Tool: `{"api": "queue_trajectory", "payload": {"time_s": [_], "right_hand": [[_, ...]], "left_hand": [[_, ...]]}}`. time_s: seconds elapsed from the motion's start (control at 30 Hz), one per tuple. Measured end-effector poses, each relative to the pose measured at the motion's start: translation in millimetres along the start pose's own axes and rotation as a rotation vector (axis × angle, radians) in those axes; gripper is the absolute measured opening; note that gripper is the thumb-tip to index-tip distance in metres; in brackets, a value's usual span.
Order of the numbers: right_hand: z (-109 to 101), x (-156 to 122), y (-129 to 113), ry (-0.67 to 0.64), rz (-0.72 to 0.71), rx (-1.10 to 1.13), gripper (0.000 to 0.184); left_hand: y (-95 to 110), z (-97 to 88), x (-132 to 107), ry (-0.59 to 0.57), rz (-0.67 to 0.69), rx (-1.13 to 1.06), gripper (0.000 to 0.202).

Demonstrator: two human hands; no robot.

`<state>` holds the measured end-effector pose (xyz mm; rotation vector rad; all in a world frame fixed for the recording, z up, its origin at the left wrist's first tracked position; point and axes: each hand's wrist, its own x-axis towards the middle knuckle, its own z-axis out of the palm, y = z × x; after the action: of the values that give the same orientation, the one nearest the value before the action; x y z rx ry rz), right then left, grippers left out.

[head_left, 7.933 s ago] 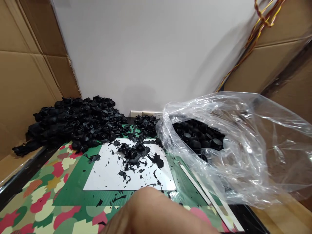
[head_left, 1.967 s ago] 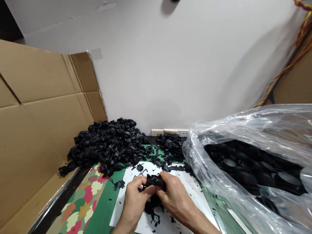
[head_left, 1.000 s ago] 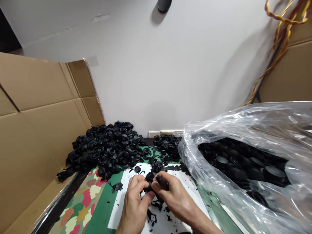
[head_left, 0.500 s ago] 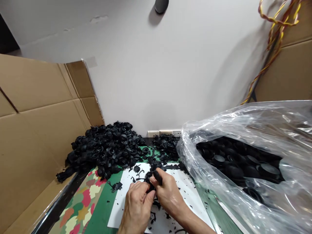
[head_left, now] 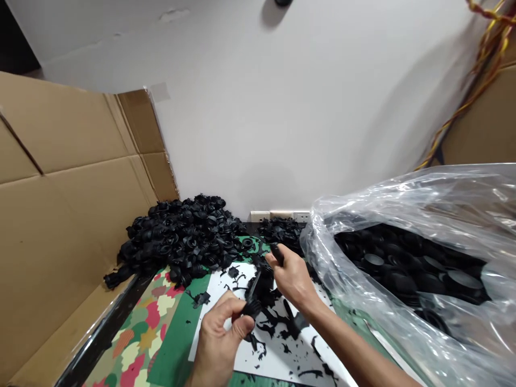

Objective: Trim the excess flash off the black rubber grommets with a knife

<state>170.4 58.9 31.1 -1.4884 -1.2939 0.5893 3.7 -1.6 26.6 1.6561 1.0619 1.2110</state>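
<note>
Low over the white sheet (head_left: pixel 274 363), a black rubber part (head_left: pixel 252 309) sits pinched between the thumb and fingertips of the left hand (head_left: pixel 220 336). Just beyond it and higher, the right hand (head_left: pixel 292 274) is closed on a small black piece (head_left: pixel 277 251), apart from the left hand. Black scraps (head_left: pixel 278 322) litter the sheet on the table (head_left: pixel 137 344). A heap of black parts (head_left: pixel 181 236) lies behind, and a clear plastic bag (head_left: pixel 363 301) stands to the right.

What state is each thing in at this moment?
Left hand, pinched on a black part.
Right hand, gripping a black piece.
Bag, open, holding black caps.
Pile, loose heap beside the cardboard.
Sheet, flat, littered with black scraps.
</note>
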Motion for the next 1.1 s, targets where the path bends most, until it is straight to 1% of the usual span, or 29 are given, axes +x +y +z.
{"api": "queue_trajectory", "payload": {"time_s": [0.1,0.17,0.23,0.33,0.4,0.43,0.53,0.63,0.7,0.8,0.87,0.93,1.03,1.1], "right_hand": [[-3.0,-5.2,2.2,-0.11,0.013,0.011,0.021],[-2.6,-12.8,4.8,-0.171,0.021,0.029,0.019],[-1.9,-20.1,7.9,-0.216,0.019,0.054,0.017],[-2.7,-28.1,10.1,-0.237,0.013,0.099,0.013],[-4.1,-32.5,8.6,-0.22,0.014,0.169,0.014],[-4.5,-34.9,7.0,-0.213,0.018,0.215,0.015],[-1.1,-44.1,1.2,-0.232,0.015,0.343,0.016],[9.6,-55.0,-2.1,-0.262,0.02,0.463,0.016],[17.3,-60.6,-1.9,-0.26,0.065,0.538,0.019],[22.6,-63.8,0.8,-0.21,0.109,0.6,0.023],[21.4,-63.0,2.5,-0.18,0.093,0.599,0.022],[18.4,-61.3,3.2,-0.169,0.057,0.553,0.017],[14.2,-59.3,3.1,-0.151,-0.019,0.448,0.005],[12.7,-58.3,3.1,-0.155,-0.08,0.418,0.002]], "left_hand": [[-4.9,-5.7,6.1,0.065,-0.068,-0.135,0.018],[-6.9,-5.9,8.1,0.1,-0.178,-0.264,0.021],[-8.3,-3.5,8.4,0.156,-0.316,-0.439,0.025],[-10.3,1.5,7.7,0.27,-0.517,-0.706,0.025],[-11.8,4.6,7.7,0.325,-0.604,-0.814,0.022],[-12.4,6.0,8.0,0.34,-0.625,-0.842,0.021],[-13.2,11.5,9.4,0.341,-0.629,-0.894,0.019],[-14.1,19.8,10.1,0.325,-0.62,-0.933,0.021],[-15.5,25.7,8.9,0.288,-0.609,-0.95,0.024],[-16.8,30.9,5.8,0.182,-0.586,-0.946,0.025],[-15.6,30.2,4.9,0.132,-0.566,-0.926,0.022],[-12.9,26.8,5.8,0.116,-0.552,-0.899,0.02],[-9.6,20.6,9.3,0.139,-0.581,-0.829,0.022],[-9.4,17.9,11.2,0.156,-0.605,-0.783,0.018]]}}
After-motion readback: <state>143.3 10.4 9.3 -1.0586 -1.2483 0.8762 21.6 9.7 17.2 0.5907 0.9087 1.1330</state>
